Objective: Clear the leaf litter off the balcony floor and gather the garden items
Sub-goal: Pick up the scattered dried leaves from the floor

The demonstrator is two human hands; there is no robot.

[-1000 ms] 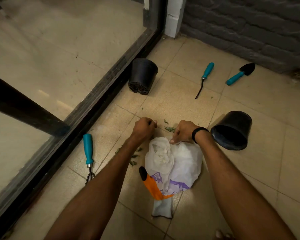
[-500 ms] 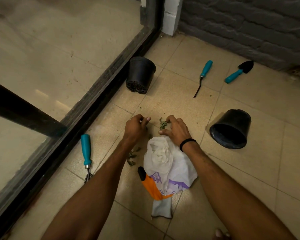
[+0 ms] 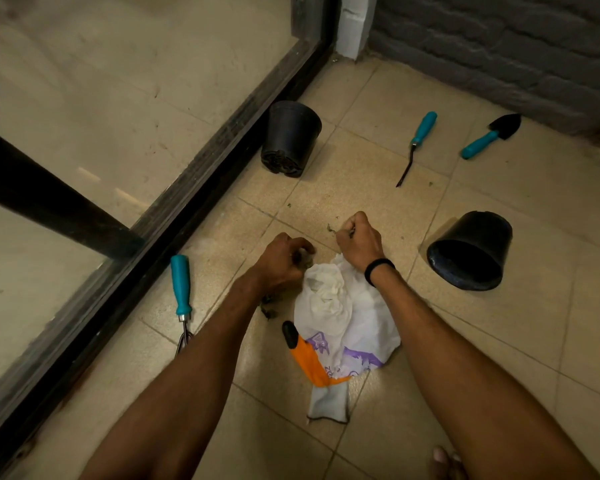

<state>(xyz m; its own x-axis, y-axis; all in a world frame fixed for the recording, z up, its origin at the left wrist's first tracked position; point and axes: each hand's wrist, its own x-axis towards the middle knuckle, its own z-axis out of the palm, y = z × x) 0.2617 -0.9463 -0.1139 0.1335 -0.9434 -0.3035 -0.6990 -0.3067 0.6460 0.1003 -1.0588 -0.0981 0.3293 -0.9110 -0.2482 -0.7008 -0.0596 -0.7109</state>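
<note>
A person crouched over the beige tiled balcony floor (image 3: 361, 174), the left hand (image 3: 283, 263) with its fingers (image 3: 303, 243) curled down around a dark clump of leaf litter (image 3: 269, 308) at the mouth of a crumpled white plastic bag (image 3: 343, 306); more scraps of it lay on the tile beside the left forearm. The right hand (image 3: 361, 240), a black band (image 3: 378, 268) on its wrist, was closed in a loose fist just beyond the bag, thumb and fingers pinching a few green-brown scraps. An orange and grey gardening glove (image 3: 321, 379) lay partly under the bag's near edge. A teal-handled hand rake (image 3: 181, 292) lay near the dark door frame (image 3: 174, 209) to the left, while a teal-handled weeder (image 3: 418, 140) and a teal-handled trowel (image 3: 492, 137) lay well apart near the grey brick wall (image 3: 499, 46). One black plastic pot (image 3: 291, 140) lay on its side by the frame, base towards the camera; another (image 3: 471, 251) lay tipped over to the right of the hands, mouth towards the camera
</note>
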